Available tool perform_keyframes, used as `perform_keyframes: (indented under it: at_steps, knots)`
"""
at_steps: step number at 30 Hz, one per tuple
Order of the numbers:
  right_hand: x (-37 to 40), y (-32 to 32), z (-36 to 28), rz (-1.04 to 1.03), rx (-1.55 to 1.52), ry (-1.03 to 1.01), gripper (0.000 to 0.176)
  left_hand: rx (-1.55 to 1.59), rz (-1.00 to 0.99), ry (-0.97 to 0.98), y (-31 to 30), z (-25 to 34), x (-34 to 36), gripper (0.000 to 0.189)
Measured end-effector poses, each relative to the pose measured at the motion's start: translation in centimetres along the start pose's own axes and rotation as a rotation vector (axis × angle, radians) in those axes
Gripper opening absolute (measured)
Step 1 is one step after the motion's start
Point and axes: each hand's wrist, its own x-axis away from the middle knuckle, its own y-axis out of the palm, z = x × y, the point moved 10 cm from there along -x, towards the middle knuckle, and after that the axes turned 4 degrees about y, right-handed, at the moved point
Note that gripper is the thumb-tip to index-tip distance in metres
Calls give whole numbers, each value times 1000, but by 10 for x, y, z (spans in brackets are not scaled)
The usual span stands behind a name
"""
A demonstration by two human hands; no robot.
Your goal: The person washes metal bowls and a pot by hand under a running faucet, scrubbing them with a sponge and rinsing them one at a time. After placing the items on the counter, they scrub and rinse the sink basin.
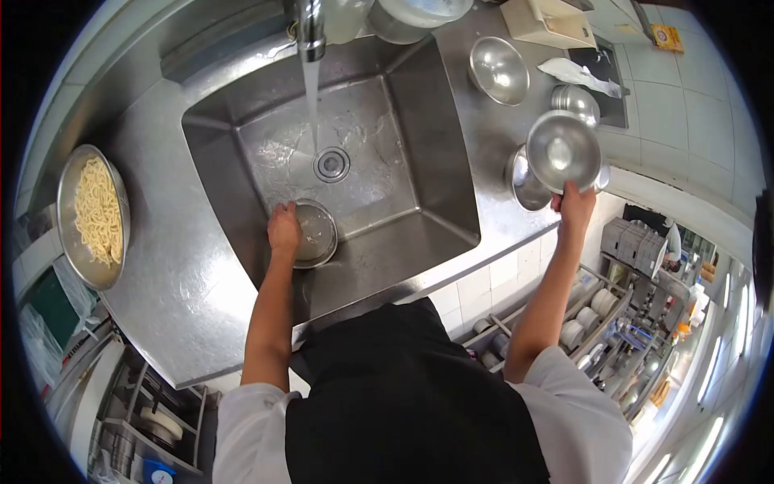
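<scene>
My left hand [284, 229] is closed on the left rim of a round metal bowl [317, 235], which sits on the floor of the steel sink [379, 153] near its front left corner. My right hand [576, 206] grips the near rim of a shiny steel bowl [563, 145], held above the counter right of the sink. Under and beside that raised bowl stands another steel bowl [528, 184], partly hidden. Water runs from the faucet [310, 36] toward the drain [331, 164].
A large bowl [121, 202] of pale noodles [98, 214] stands on the left counter. Further back on the right are a steel bowl [500, 71], stacked small bowls [579, 103], a white cloth or bag [576, 75] and a cream bin [548, 24]. Shelves of dishes [588, 319] stand at lower right.
</scene>
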Motion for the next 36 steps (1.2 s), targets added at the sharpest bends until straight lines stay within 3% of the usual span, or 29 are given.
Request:
perform_keyframes:
  at_steps: [1,3,5,8,9,11,13,14,16,17,18,19,20,21,22,23,25,26,27,29,31,35,36]
  knots:
    - [6,-9,11,-13,8,1,25,-22,22,26,1,-2,-5,32]
    - [10,-5,43,-92,-131,189,24,-46,48,27,2,-12,-15,31]
    - [10,23,7,-112,-198,78,21,-201,27,-1,10,-17,-27,25]
    - [-26,91,-53,-202,-196,-136,15,-317,-256,135,47,-28,-65,28]
    - [-43,107,-49,-101,-233,-84,13,-334,-308,194,51,-25,-63,30]
    - [-72,149,-30,-221,-217,40,16,-332,-372,139,44,-22,-58,25]
    - [-74,169,-18,-233,-312,127,26,-355,-295,255,26,-7,-46,25]
    - [-70,180,-16,-346,-398,128,33,-353,-300,222,22,-12,-42,25]
    - [-47,179,-14,-367,-540,203,36,-238,-233,102,9,-22,-35,28]
    - [-29,164,-17,-237,-491,177,37,-224,-243,76,7,-22,-29,28]
    - [-9,150,-22,-109,-439,146,38,-204,-47,84,-17,-15,-25,27]
    - [6,152,-19,-137,-422,148,38,-189,149,88,-38,-7,-19,27]
    - [20,152,-18,-158,-286,38,39,-181,143,60,-37,0,-18,27]
    - [34,159,-14,-175,-153,-73,40,-94,-14,34,-18,9,-19,29]
    - [56,189,0,-360,-140,-67,37,-6,-171,13,3,18,-15,31]
    - [84,218,14,-539,-132,-61,34,-3,-176,2,21,20,-15,31]
    - [144,274,50,-863,51,23,32,235,-241,-199,83,4,-13,43]
    - [170,291,64,-938,109,15,31,240,-231,-206,99,3,-15,43]
    - [192,304,68,-983,296,-118,32,422,-202,-306,118,-2,-8,47]
    - [227,332,81,-1102,298,-124,31,619,-174,-432,141,-2,13,51]
    - [242,365,95,-1167,295,-89,30,581,-393,-356,157,10,23,56]
    - [247,424,99,-1249,277,-13,30,479,-522,-208,123,28,52,53]
    - [246,437,103,-1285,231,96,31,333,-539,-113,113,34,59,47]
